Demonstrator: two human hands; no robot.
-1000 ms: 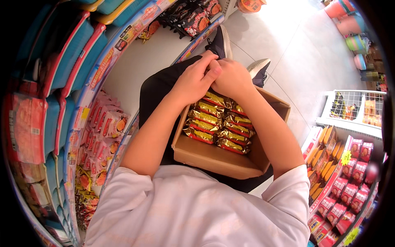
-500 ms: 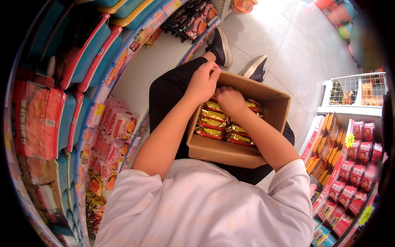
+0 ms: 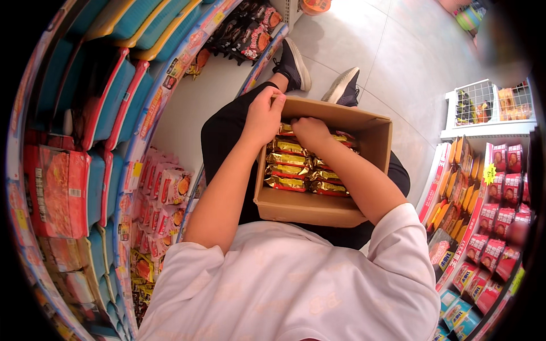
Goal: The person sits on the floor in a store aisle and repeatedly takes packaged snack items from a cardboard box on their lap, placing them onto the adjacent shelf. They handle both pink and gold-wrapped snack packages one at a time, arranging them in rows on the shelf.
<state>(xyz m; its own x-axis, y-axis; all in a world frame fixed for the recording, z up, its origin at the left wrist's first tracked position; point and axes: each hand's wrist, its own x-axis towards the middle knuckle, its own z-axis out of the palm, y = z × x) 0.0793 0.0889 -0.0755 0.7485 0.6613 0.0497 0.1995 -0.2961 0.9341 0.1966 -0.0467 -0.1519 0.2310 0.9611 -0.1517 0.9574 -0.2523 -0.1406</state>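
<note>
An open cardboard box (image 3: 310,215) rests on my lap between my legs. Inside it, gold-and-red foil snack packets (image 3: 286,171) lie in two stacked columns, the far ones partly covered by my right hand and forearm. My left hand (image 3: 265,118) is closed on the box's far left corner, thumb over the rim. My right hand (image 3: 311,134) reaches into the box at the far end of the packets. Its fingers are curled down among them, and their tips are hidden, so what they grip does not show.
Shelves with blue-backed trays (image 3: 118,108) and hanging pink snack packs (image 3: 170,184) curve along my left. To the right stands a rack of red packs (image 3: 503,221) beside a white wire basket (image 3: 475,105). My shoes (image 3: 343,86) rest on the grey tiled floor (image 3: 398,62).
The view has shifted slightly, so the box and hands appear a little further left. My right hand stays among the far packets, and my left keeps its hold on the corner.
</note>
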